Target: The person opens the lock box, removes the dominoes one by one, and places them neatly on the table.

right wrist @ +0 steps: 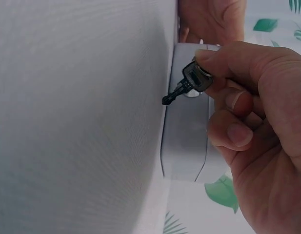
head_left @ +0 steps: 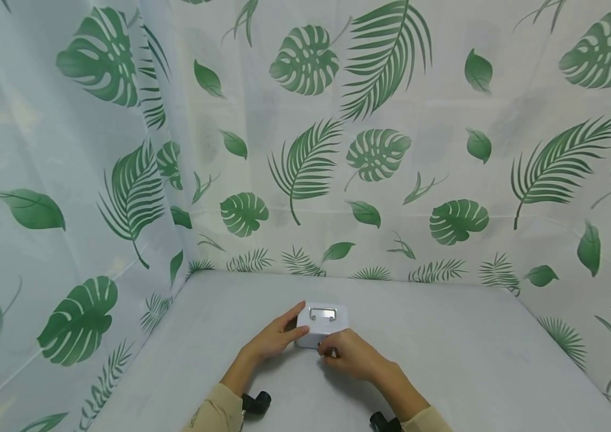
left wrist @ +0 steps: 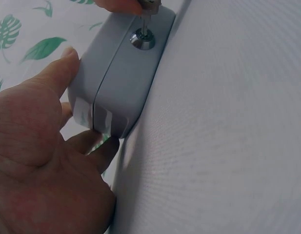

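Key held at the lock of a small white box

A white box (head_left: 322,324) with a metal handle (head_left: 322,313) on its lid sits on the grey table (head_left: 473,354), nearer the front edge than the back. The left hand (head_left: 275,337) rests straight fingers against the box's left side, its grip released. The right hand (head_left: 351,354) has its grip pinching a dark key (right wrist: 184,87) at the round lock (left wrist: 142,39) in the box's front face

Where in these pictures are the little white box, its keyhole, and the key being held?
white box (head_left: 323,324), head view, on its lid beside the metal handle.
keyhole (left wrist: 142,39), left wrist view, on the round metal lock face.
key (right wrist: 191,80), right wrist view, on the dark head pinched by the right hand (right wrist: 257,122).
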Demonstrator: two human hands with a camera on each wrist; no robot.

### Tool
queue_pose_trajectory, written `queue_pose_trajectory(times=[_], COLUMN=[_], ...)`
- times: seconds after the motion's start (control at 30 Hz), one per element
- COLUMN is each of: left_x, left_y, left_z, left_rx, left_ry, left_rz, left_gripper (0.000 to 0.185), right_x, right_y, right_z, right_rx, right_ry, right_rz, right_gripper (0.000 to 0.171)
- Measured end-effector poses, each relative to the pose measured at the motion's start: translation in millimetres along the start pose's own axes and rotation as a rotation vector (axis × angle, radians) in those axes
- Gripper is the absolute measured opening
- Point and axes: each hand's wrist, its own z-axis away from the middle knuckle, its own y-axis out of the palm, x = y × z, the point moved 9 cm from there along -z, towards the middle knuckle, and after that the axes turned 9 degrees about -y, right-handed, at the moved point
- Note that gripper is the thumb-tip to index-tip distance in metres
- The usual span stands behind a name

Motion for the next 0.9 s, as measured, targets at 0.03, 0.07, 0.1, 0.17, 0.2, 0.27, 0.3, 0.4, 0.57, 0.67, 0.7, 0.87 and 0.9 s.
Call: queue_pose_trajectory(times=[0.03,0.07,0.1,0.17,0.2,0.27,0.3,0.4,0.57,0.67,0.7,0.87,0.9], left_x=[-0.2,-0.5,-0.4,-0.1,0.1,0.7,1.0,0.8,-0.2,-0.5,-0.6,-0.2,0.0], left_y=[-0.1,0.0,0.0,-0.1,-0.1,0.0,0.0,0.2,0.4,0.5,0.4,0.0,0.0], left_z=[0.0,0.0,0.0,-0.1,-0.2,-0.6,-0.7,-0.8,0.1,0.7,0.8,0.6,0.4], left_rx=[0.001,0.002,0.002,0.001,0.000,-0.002,-0.002,-0.001,0.003,0.005,0.006,0.003,0.004], left_ry=[-0.001,0.000,-0.002,-0.003,-0.003,-0.002,-0.001,0.003,0.007,0.009,0.008,0.001,-0.001], left_rz=[0.001,0.003,0.002,-0.001,-0.002,-0.002,0.000,0.005,0.010,0.016,0.020,0.027,0.029], left_gripper=[0.073,0.073,0.073,0.073,0.073,0.073,0.073,0.073,0.073,0.073,0.073,0.073,0.073], right_x=[0,1,1,3,3,5,6,7,10,10,10,10,11], right_y=[0,0,0,0,0,-1,-1,-1,-2,-2,-2,0,0], right_z=[0,0,-1,-1,-1,-1,-1,-1,-1,-1,-1,-3,-3], right_rx=[0.001,0.004,0.008,0.015,0.020,0.025,0.025,0.028,0.030,0.028,0.029,0.033,0.033], right_ry=[-0.001,-0.001,-0.003,-0.003,-0.004,-0.005,-0.007,-0.009,-0.016,-0.017,-0.017,-0.017,-0.019], right_rz=[0.007,0.012,0.017,0.022,0.024,0.026,0.028,0.034,0.050,0.059,0.061,0.088,0.093], right_gripper=[0.011,0.011,0.011,0.012,0.012,0.012,0.012,0.012,0.011,0.012,0.012,0.012,0.012])
